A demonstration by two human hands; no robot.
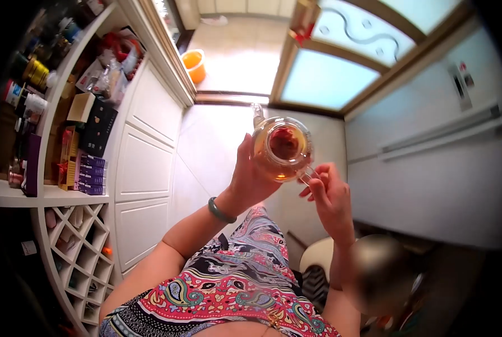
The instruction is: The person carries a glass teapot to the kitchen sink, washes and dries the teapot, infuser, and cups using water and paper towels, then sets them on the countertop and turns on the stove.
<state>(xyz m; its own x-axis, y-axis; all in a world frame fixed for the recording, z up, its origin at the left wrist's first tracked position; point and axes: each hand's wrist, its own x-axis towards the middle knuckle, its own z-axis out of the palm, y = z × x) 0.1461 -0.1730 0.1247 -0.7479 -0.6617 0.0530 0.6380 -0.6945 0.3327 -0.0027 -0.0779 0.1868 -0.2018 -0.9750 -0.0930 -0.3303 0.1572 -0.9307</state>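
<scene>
A clear glass teapot [299, 126] is held out in front of me, seen from above. Amber liquid with something dark red in it shows through the round opening; no lid is visible there. Its spout points away to the upper left, and the looped handle is at the lower right. My left hand [251, 177], below a green bangle [221, 210], supports the pot from beneath and the left side; part of its fingers is hidden by the glass. The fingers of my right hand [331, 196] are closed around the handle.
White shelves [77, 194] with boxes and jars line the left, above a lattice rack [82, 253]. A large fridge [430, 146] stands at right. Ahead are a doorway with an open glass-paned door [329, 76] and an orange bucket [194, 66] beyond the threshold.
</scene>
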